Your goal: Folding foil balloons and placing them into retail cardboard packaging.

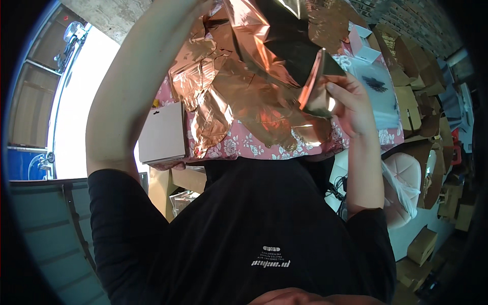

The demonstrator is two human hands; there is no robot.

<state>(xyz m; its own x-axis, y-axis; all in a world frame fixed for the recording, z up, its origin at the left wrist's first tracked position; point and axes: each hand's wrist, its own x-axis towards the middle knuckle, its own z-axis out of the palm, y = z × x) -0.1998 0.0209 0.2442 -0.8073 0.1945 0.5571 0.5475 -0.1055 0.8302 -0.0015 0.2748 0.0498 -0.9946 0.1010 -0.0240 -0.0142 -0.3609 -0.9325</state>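
Note:
My right hand (352, 104) pinches the lower right corner of a shiny copper-coloured foil balloon (252, 31), flat and creased, between thumb and fingers. The raised sheet runs up past the top edge of the head view, and its folded side looks dark. My left forearm (145, 66) reaches up on the left and leaves the picture at the top, so the left hand is out of sight. Beneath the held sheet, more flat copper foil balloons (249, 104) lie overlapping in a crumpled heap.
A pink flowered cloth (244, 145) covers the table. White card packs (162, 133) stand at its front left edge; a small white box (363, 44) and a clear plastic bag (378, 96) lie at right. Cardboard boxes (406, 104) and a pale padded stool (404, 175) stand beyond.

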